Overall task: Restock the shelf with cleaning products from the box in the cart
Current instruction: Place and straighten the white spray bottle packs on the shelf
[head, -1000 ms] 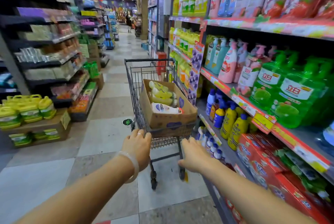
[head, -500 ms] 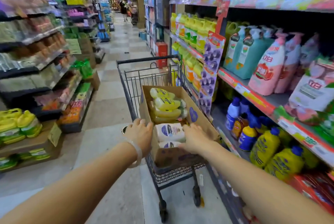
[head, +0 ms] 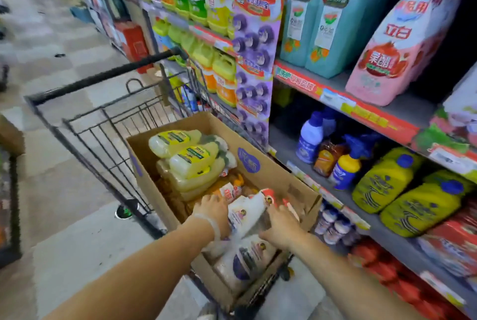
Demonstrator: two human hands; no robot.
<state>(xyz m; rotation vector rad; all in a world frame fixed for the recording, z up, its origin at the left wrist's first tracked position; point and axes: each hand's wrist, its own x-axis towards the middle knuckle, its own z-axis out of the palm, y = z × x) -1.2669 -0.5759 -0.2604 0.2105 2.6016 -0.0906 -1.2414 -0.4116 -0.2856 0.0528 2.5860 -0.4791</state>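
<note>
both hands inside the cardboard box (head: 260, 165), which sits in the wire cart (head: 103, 123) beside the shelf (head: 361, 110). left hand (head: 214, 210) and right hand (head: 280, 226) press opposite sides of a white bottle (head: 247, 212), fingers curled on it; it is tilted above another white bottle (head: 247, 260). yellow bottles (head: 188, 157) lie at the box's far end.

Two bare forearms, no sleeves in view. A pale, translucent bangle (head: 210, 221) round the wrist of the left hand (head: 214, 210) — smooth, plain, unmarked. Right hand (head: 280, 228) bare — no rings, watch or gloves seen.
</note>
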